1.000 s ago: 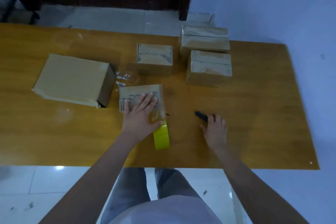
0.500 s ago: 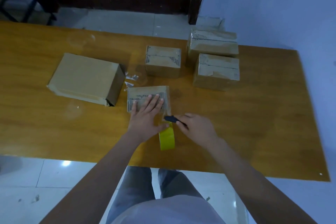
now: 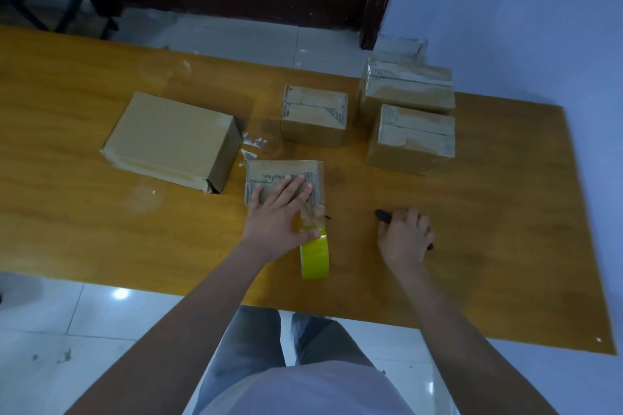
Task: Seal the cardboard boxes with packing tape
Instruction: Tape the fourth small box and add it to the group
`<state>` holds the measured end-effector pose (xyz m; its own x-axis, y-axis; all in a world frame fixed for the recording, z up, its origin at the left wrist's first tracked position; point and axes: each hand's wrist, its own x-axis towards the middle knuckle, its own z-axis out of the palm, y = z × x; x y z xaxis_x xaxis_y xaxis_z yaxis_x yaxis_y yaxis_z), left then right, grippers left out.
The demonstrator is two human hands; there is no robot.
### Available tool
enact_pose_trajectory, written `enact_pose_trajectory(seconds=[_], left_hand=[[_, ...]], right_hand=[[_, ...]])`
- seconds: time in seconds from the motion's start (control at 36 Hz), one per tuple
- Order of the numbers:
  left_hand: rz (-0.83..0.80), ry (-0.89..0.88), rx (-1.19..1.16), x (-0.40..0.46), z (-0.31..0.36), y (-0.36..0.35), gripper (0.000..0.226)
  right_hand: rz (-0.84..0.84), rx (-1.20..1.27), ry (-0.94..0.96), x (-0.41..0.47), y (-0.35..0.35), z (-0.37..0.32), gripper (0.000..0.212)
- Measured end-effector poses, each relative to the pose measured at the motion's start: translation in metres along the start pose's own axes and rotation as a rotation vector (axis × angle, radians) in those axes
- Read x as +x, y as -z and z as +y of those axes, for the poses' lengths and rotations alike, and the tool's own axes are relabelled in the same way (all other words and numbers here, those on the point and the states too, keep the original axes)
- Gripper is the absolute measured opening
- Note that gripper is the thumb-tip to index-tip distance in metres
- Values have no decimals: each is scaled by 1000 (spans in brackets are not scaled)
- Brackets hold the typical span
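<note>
**Fingers Flat on the Box: Holding the Strip Down at the Near Edge**

Fingers (image 3: 296, 184) of the left hand (image 3: 276, 216) lie straight and slightly spread, pressed flat on top of the small box (image 3: 286, 170) at the near centre of the table (image 3: 505, 246). The thumb reaches toward the yellow tape roll (image 3: 314, 258), which stands on edge just beside the box's near side; a clear strip appears to run from the roll up onto the box top, though its exact edges cannot be told

The right hand (image 3: 406, 236) rests on the table, well apart from the roll, fingers curled over a dark cutter (image 3: 384, 215); only the cutter's ends show

Judged from this layout, the step in hand is pressing the strip home and freeing it from the roll. Recommended practice:

- Keep the left palm loading the box so it cannot slide
- Smooth the strip outward from the seam to expel bubbles
- Hold the roll taut before any cut, blade directed away from the thumb
- Fold the tail down over the near wall

Three small boxes (image 3: 409, 135) and a larger box (image 3: 172, 141) stand farther back
</note>
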<state>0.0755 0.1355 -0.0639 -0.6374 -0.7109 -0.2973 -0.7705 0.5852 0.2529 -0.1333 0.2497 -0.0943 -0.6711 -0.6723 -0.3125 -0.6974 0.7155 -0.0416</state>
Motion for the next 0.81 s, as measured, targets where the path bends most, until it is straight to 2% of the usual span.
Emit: enact_pose_trajectory(seconds=[0.06,0.14,0.19,0.28,0.33,0.47,0.61,0.69,0.81], left_hand=[[11,-2,-2,0,-2,-1,87],[29,-3,8,1,-2,-2,87],[34,-4,17,2,-2,-2,86],[34,-7,20,4,-2,-2,83],[46,-8,3,5,-3,-3,85],[161,8,-151,7,-3,-5,77],[235,42,-148,11,4,-16,49],[339,33,-129,16,4,-21,40],[479,-44,-21,22,-1,-28,32]], right_hand=[[-14,190,74,-8,4,-15,43],[-218,692,191,-19,9,-46,41],[-350,868,222,-26,10,-63,34],[-466,1031,147,-32,9,-79,23],[-439,1072,107,-33,6,-82,23],[-406,1054,150,-37,1,-79,16],[-352,1032,234,-41,-2,-75,15],[-369,967,286,-48,-9,-74,18],[-320,1013,290,-54,-10,-68,15]])
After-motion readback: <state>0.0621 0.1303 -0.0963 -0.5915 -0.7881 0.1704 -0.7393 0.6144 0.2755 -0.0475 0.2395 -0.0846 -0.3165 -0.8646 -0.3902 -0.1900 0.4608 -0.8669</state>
